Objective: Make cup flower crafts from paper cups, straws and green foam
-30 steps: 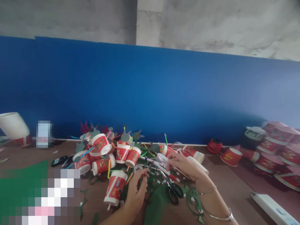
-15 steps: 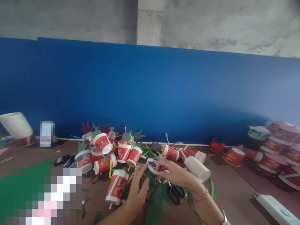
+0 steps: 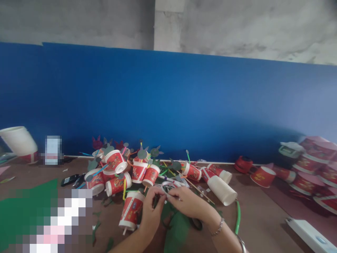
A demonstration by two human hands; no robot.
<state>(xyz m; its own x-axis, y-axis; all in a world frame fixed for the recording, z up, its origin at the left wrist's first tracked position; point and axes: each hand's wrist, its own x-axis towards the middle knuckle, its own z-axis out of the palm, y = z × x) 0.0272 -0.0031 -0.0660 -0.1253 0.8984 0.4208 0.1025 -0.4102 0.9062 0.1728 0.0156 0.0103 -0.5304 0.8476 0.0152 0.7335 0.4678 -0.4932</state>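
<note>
My left hand [image 3: 152, 208] and my right hand [image 3: 185, 202] meet in the middle of the table, both with fingertips pinched at a pale, ring-shaped roll of tape [image 3: 168, 184]. Part of the ring is hidden behind my fingers. Just left of my left hand stands a red paper cup [image 3: 131, 211], upside down, with a straw end poking out below. Dark scissors [image 3: 197, 224] lie under my right wrist, mostly covered. Green paper [image 3: 176, 228] lies beneath both hands.
A pile of red paper cups [image 3: 116, 161] with straws and paper animal heads lies back left. White stacked cups [image 3: 222, 189] lie right of my hands. A green straw-like tube [image 3: 238, 216], a white box [image 3: 312, 233] and stacked cups [image 3: 306, 182] are farther right. A blue panel [image 3: 168, 105] closes the back.
My hands have come together around the tape roll, my right hand moving left and lower. The scissors are now more covered; a thin wooden stick shows behind my right hand.
</note>
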